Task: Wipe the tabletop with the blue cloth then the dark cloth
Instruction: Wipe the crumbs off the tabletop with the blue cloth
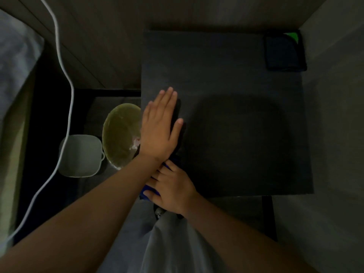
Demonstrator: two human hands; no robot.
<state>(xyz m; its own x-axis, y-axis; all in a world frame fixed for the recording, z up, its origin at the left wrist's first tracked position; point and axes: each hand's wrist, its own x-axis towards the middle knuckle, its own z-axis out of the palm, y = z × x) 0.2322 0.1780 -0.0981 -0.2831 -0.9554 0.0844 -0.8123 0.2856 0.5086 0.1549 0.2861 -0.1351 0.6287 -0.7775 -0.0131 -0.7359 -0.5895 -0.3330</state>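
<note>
The dark square tabletop (236, 85) fills the middle of the view. My left hand (159, 127) lies flat, palm down, near the table's left edge, on a dark strip of cloth (177, 109) that shows beside the fingers. My right hand (171, 188) rests at the near left corner, its fingers bent over the blue cloth (146, 192). Blue fabric also shows between the two hands, so the strip may be the same cloth. A folded dark cloth (284, 53) with a green corner lies at the far right corner, away from both hands.
Left of the table, lower down, sit a round greenish bowl (120, 133) and a white square container (80, 154). A white cable (67, 115) runs down the left side. Bedding (15, 62) is at far left. A wall (334, 115) borders the table's right edge.
</note>
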